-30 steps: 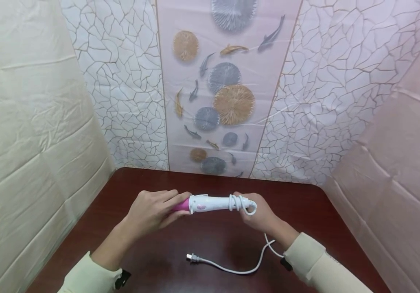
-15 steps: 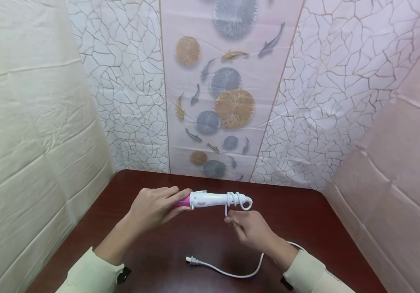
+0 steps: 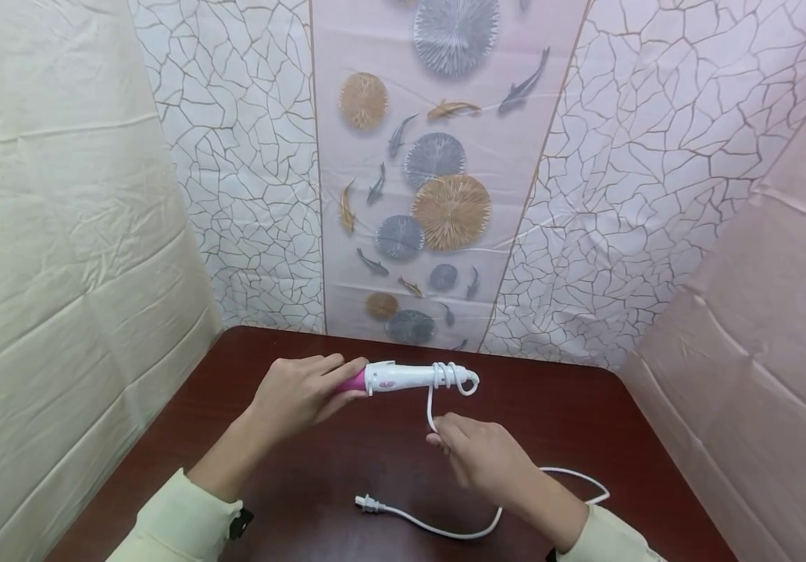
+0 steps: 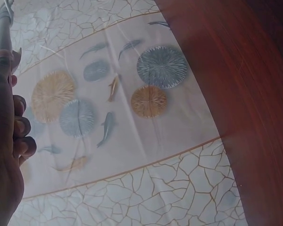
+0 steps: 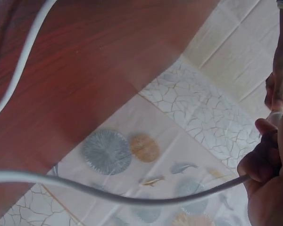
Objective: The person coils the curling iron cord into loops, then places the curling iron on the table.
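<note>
Left hand [image 3: 304, 390]: fingers curled round the pink end of the white-and-pink plastic wand [image 3: 403, 378] | Wand: held above the glossy red-brown table [image 3: 347, 445] | Right hand [image 3: 476, 453]: fingers pinching the slender white cord [image 5: 141, 200] near its coils on the handle | Judgement: best hold the wand steady, cord lightly taut, guiding one loop at a time

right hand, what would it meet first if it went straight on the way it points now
The right hand would probably meet the white handle first, near its pink end, though depth is unclear.
</note>
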The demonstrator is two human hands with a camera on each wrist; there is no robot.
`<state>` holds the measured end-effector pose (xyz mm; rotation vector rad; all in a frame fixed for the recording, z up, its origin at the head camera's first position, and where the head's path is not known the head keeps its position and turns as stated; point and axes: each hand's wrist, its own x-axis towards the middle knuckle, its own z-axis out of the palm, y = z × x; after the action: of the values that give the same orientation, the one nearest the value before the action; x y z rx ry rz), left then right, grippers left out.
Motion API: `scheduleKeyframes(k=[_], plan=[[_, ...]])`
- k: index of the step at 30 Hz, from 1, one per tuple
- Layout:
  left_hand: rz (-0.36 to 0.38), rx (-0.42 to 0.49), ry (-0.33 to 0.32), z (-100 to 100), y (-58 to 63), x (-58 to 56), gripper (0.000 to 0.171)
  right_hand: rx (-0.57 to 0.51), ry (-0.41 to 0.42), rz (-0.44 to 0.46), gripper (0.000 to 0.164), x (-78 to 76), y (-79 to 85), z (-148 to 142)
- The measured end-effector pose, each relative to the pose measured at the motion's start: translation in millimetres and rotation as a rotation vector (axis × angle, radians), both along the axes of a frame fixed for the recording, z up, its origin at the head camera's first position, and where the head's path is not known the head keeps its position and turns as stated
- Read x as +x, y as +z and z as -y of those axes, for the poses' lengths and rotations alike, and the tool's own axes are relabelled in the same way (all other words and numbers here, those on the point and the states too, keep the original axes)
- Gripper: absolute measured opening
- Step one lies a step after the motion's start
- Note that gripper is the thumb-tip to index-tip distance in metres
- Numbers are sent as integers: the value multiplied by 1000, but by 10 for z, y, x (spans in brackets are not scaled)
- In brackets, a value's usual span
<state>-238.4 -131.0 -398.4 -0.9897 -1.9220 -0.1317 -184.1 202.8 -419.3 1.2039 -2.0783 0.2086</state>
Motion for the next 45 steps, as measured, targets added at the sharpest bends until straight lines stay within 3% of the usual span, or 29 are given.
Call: scheduleKeyframes(k=[4,9,13,16,22,30,36,45], plan=[[13,23,8,20,-6,-12,51,7,4,7,41,31,-31,9],[25,49,12,32,-9,3,53,2,3,34,26,41,-88,27],[24,43,14,37,-23,14,51,17,8,-2,37,73,-52,79],[27,27,12,46,-47,15,48,43,40,-73,42,102,51,112],[68,-10,21,57,-90,12,43,97,121,-166,35,109,367,76],[80,-23,0,68,-131,40,48,118,125,-232,32,53,679,43],[66,-45,-3,47,-127,69,46,94,121,-231,33,-23,807,53],[50,-70,-31,27,-127,105,43,0,133,-155,30,-188,894,29]])
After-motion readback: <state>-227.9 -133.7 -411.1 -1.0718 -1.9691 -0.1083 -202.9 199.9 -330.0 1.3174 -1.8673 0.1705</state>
